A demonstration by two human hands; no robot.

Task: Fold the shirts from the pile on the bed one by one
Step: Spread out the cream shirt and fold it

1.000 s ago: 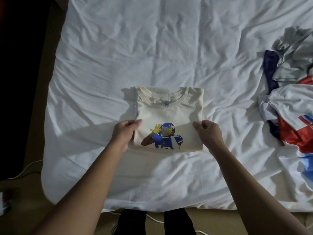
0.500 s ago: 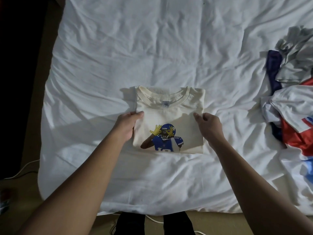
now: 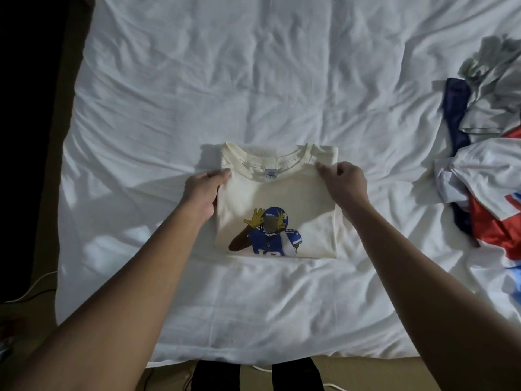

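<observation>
A cream T-shirt (image 3: 282,198) with a blue football-player print lies folded into a rectangle in the middle of the white bed (image 3: 253,80), collar at the far side. My left hand (image 3: 201,191) holds its left edge near the collar, thumb on top and fingers hidden under the cloth. At the right edge, near the shoulder, my right hand (image 3: 345,182) grips the shirt with curled fingers. The pile of unfolded shirts (image 3: 490,170), grey, navy, white and red, lies at the bed's right side.
The bed's left edge drops to a dark floor with a white cable (image 3: 31,289). The near edge of the bed runs along the bottom, with my dark legs (image 3: 253,376) just below it. Wrinkled bare sheet surrounds the folded shirt.
Both hands have slid along the shirt's side edges from near the print up toward the collar. The folded shirt keeps its place and shape.
</observation>
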